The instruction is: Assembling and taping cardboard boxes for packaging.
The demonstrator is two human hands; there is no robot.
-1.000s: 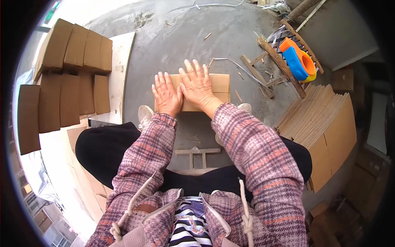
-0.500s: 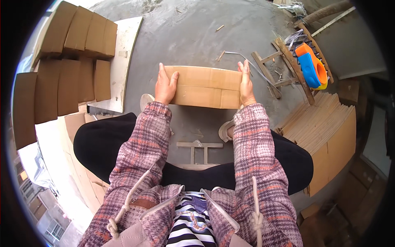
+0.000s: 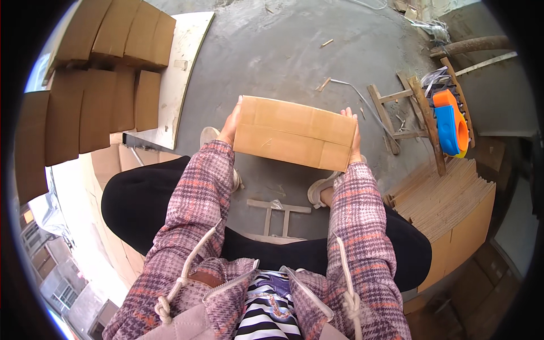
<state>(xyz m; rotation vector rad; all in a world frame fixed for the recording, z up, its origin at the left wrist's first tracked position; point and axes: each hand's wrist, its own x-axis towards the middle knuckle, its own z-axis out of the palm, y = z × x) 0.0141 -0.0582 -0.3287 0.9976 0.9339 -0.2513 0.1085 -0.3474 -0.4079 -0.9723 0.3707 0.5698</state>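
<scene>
Two hands hold a cardboard box (image 3: 294, 133) between them, out in front of a seated person's knees and above a grey concrete floor (image 3: 272, 51). Left hand (image 3: 230, 126) presses flat against the box's left end, fingers extended along the side. Right hand (image 3: 353, 136) clamps the right end, fingers (image 3: 347, 113) curled over the top edge. Plaid sleeves reach in from below. Finished boxes (image 3: 107, 62) lie in rows at the upper left on a pale board (image 3: 184, 62). Flat cardboard sheets (image 3: 453, 209) are stacked at the right, near an orange and blue tape dispenser (image 3: 450, 122) on a wooden frame (image 3: 422, 107).
</scene>
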